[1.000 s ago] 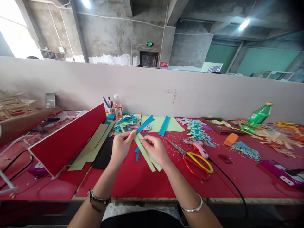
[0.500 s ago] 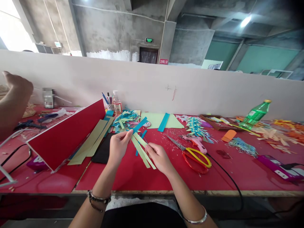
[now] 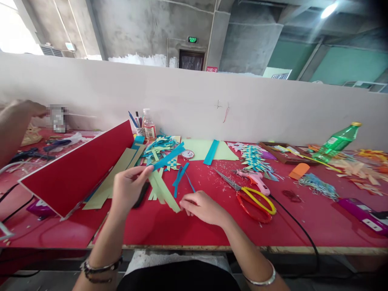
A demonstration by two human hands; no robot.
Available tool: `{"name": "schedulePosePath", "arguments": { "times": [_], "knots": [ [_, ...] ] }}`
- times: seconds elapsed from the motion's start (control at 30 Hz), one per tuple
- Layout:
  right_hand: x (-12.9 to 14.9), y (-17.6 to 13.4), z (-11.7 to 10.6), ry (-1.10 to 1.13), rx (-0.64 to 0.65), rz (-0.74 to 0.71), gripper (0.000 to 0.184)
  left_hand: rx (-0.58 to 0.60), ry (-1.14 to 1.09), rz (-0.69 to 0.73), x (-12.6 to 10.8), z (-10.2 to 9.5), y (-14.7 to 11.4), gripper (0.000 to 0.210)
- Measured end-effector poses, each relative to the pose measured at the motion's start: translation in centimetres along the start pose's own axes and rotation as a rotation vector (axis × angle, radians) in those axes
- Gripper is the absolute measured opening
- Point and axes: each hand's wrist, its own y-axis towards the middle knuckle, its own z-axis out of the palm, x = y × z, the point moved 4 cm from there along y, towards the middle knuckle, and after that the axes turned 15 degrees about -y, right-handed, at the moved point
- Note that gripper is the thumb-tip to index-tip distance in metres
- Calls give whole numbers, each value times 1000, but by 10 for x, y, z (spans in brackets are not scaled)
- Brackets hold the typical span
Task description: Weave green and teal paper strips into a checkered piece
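My left hand [image 3: 129, 188] is closed in a pinch on paper strips: a blue strip [image 3: 169, 157] slants up to the right, and pale green strips [image 3: 165, 192] hang down to the right. My right hand [image 3: 204, 206] is low over the red table, fingers curled together, their tips against or just beside the lower end of a green strip; what they hold, if anything, is hidden. Narrow blue strips [image 3: 179, 180] lie between the hands. Behind them is a pile of cut blue and green strips [image 3: 159, 147] beside a round white piece [image 3: 187, 154].
Scissors [image 3: 247, 198] and a pink glue gun [image 3: 254, 180] with a black cord lie on the right. A woven paper piece [image 3: 254, 158] and a tilted green bottle [image 3: 338, 143] are farther back. A red board [image 3: 81, 173] stands on the left; another person's arm [image 3: 18, 121] reaches in beyond it.
My left hand has moved left and down with the strips. My right hand has shifted down along a green strip, toward its lower end. The other person's hand has lowered near the blurred object.
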Motion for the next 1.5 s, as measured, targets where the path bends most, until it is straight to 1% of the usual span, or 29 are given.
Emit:
{"name": "schedulePosePath", "arguments": {
  "times": [0.07, 0.1, 0.17, 0.2, 0.23, 0.3, 0.4, 0.47, 0.53, 0.6, 0.67, 0.7, 0.77, 0.87, 0.97, 1.03, 1.07, 1.17, 1.23, 1.3, 1.4, 1.5],
  "knots": [
    [-4, 8, -4, -53, 80, -5, 23, -20, 22, -2, 4, -17, 5, 31],
    [-6, 15, -6, -89, 96, -1, 21, -14, 33, 15, 4, -24, 7, 31],
    [-7, 35, -5, -146, 100, 21, 22, 17, 51, 55, 3, -31, 9, 30],
    [-7, 48, -4, -179, 75, 49, 24, 32, 56, 77, 2, -32, 8, 30],
    [-7, 61, -2, -220, 26, 86, 28, 46, 61, 97, 0, -32, 7, 30],
    [-7, 86, 6, -383, -74, 231, 37, 69, 75, 138, -4, -29, 4, 29],
    [-3, 117, 25, -432, -83, 324, 48, 100, 114, 202, -11, -23, -3, 28],
    [0, 130, 38, -418, -70, 335, 42, 109, 149, 241, -14, -21, -6, 27],
    [1, 138, 46, -394, -73, 336, 31, 111, 181, 268, -15, -20, -8, 25],
    [-2, 141, 50, -350, -92, 337, 20, 114, 197, 284, -16, -21, -10, 24],
    [-9, 141, 49, -275, -115, 325, 11, 116, 199, 288, -15, -22, -11, 24],
    [-13, 140, 46, -225, -125, 310, 10, 116, 197, 287, -15, -22, -12, 24],
    [-21, 136, 36, -102, -140, 260, 14, 111, 193, 284, -14, -22, -12, 25],
    [-33, 121, 9, 110, -170, 186, 17, 108, 183, 261, -10, -20, -11, 27],
    [-43, 98, -22, 276, -231, 156, 22, 106, 169, 213, -5, -16, -10, 29],
    [-49, 81, -35, 391, -271, 150, 23, 111, 148, 168, -2, -13, -10, 31],
    [-51, 74, -38, 479, -283, 150, 24, 112, 130, 143, 0, -12, -10, 31],
    [-56, 58, -35, 682, -281, 163, 23, 118, 76, 65, 6, -6, -12, 33],
    [-57, 52, -29, 729, -276, 156, 21, 119, 59, 28, 10, -2, -13, 34],
    [-57, 50, -22, 768, -270, 117, 22, 121, 50, 10, 14, 3, -13, 34],
    [-55, 49, -18, 862, -296, 63, 31, 120, 19, -21, 18, 9, -13, 34],
    [-57, 49, -19, 943, -349, 64, 37, 110, -15, -80, 21, 16, -14, 32]
  ]
}}
